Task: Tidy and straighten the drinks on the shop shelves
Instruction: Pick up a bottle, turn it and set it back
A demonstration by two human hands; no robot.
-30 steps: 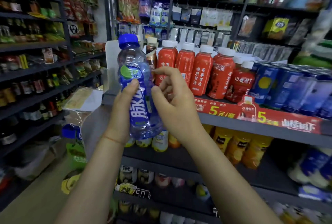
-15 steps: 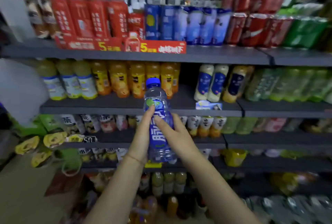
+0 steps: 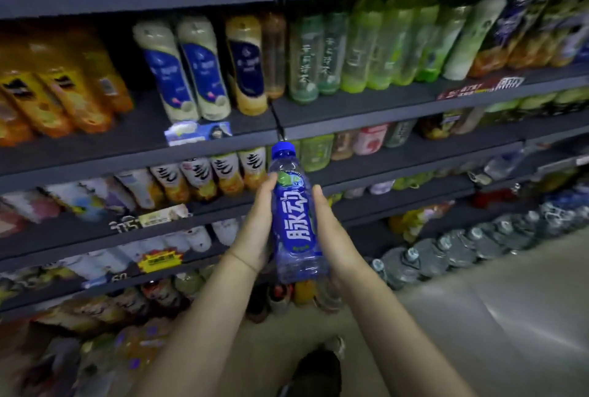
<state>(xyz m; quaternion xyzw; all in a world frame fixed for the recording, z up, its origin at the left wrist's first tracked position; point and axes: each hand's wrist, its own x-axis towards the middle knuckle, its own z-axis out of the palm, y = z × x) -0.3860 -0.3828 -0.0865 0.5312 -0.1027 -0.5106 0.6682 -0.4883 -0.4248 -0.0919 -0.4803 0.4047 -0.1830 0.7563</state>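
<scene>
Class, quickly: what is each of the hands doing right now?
Left hand: holds the blue drink bottle by its left side.
Right hand: holds the same bottle by its right side.

Both forearms reach forward side by side; the left hand (image 3: 255,231) and right hand (image 3: 334,237) clasp the blue-capped bottle (image 3: 294,221) upright between them.

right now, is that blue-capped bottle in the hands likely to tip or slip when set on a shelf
The blue-capped bottle is tall and narrow, so it could tip if nudged. It looks full, so probably heavy for its size. Its glossy label may be slippery; the left hand and right hand both steady it.
</scene>
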